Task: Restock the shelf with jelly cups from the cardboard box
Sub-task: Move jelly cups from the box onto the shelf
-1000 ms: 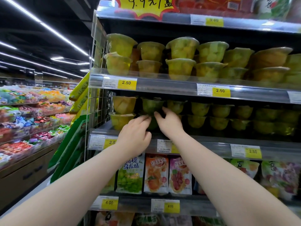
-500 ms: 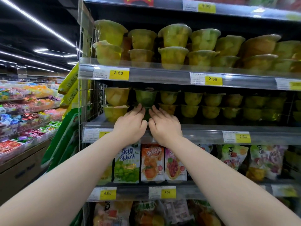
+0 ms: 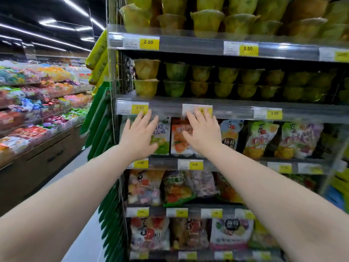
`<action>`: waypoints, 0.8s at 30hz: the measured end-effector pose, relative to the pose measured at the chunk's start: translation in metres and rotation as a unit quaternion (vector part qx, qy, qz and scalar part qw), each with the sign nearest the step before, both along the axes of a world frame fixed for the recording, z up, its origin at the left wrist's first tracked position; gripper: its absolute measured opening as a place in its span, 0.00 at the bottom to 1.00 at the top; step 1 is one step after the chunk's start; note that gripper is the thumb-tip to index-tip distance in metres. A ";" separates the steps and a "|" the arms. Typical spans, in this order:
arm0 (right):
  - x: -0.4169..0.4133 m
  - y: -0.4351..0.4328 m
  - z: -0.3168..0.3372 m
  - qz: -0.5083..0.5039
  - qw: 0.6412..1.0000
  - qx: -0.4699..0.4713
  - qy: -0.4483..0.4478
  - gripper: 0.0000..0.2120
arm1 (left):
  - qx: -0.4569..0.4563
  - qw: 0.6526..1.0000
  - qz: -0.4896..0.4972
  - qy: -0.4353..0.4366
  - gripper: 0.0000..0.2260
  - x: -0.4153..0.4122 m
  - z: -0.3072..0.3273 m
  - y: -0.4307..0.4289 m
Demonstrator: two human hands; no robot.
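Translucent green and yellow jelly cups [image 3: 175, 71] stand upright, stacked two high in a row along the shelf [image 3: 170, 106], just behind its front edge, the yellowest pair at its left end.

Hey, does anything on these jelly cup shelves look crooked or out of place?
Only slightly: the leftmost jelly cup on the upper shelf sits tilted, its lid bulging unlike its neighbours. The cups below look evenly stacked.

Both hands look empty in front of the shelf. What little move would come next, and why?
Probably lower both hands toward the cardboard box, which is out of view, to pick up more cups. The left hand and right hand are open and hold nothing, by the price rail, and the jelly cups above them stand stacked in two layers.
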State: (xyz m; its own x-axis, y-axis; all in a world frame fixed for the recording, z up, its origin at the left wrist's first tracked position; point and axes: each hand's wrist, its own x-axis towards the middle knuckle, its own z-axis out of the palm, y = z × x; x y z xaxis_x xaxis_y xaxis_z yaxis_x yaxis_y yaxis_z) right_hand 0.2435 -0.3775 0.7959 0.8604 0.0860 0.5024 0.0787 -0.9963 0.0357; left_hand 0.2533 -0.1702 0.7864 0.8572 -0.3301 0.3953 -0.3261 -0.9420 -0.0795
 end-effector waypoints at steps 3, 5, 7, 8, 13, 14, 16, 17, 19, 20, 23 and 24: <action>-0.029 0.008 -0.032 0.016 0.998 0.018 0.051 0.34 | -0.024 0.998 0.050 0.035 0.38 -0.028 -0.033 0.007; -0.050 0.012 -0.056 0.026 0.996 0.024 0.081 0.35 | -0.016 0.996 0.069 0.063 0.38 -0.049 -0.056 0.013; -0.069 0.015 -0.083 0.035 0.994 0.034 0.101 0.35 | -0.021 0.993 0.077 0.091 0.38 -0.071 -0.081 0.019; -0.079 0.018 -0.097 0.037 0.992 0.039 0.113 0.35 | -0.027 0.991 0.080 0.106 0.37 -0.082 -0.095 0.022; -0.120 0.039 -0.170 0.048 0.977 0.047 0.202 0.36 | -0.017 0.973 0.122 0.195 0.37 -0.129 -0.164 0.046; -0.125 0.044 -0.183 0.051 0.974 0.050 0.215 0.36 | -0.018 0.968 0.128 0.213 0.37 -0.135 -0.176 0.052; -0.133 0.056 -0.207 0.054 0.970 0.048 0.232 0.35 | -0.016 0.961 0.137 0.239 0.37 -0.144 -0.198 0.067; -0.135 0.062 -0.218 0.056 0.968 0.048 0.242 0.35 | -0.017 0.958 0.139 0.249 0.37 -0.146 -0.209 0.074; -0.138 0.075 -0.240 0.058 0.960 0.056 0.267 0.34 | -0.025 0.952 0.136 0.272 0.36 -0.148 -0.231 0.087; -0.140 0.081 -0.252 0.057 0.956 0.063 0.281 0.34 | -0.031 0.949 0.134 0.285 0.36 -0.149 -0.245 0.093; -0.143 0.098 -0.288 0.052 0.942 0.079 0.322 0.34 | -0.034 0.939 0.124 0.320 0.35 -0.150 -0.286 0.113; -0.143 0.105 -0.303 0.048 0.936 0.081 0.338 0.34 | -0.033 0.935 0.120 0.333 0.36 -0.150 -0.303 0.122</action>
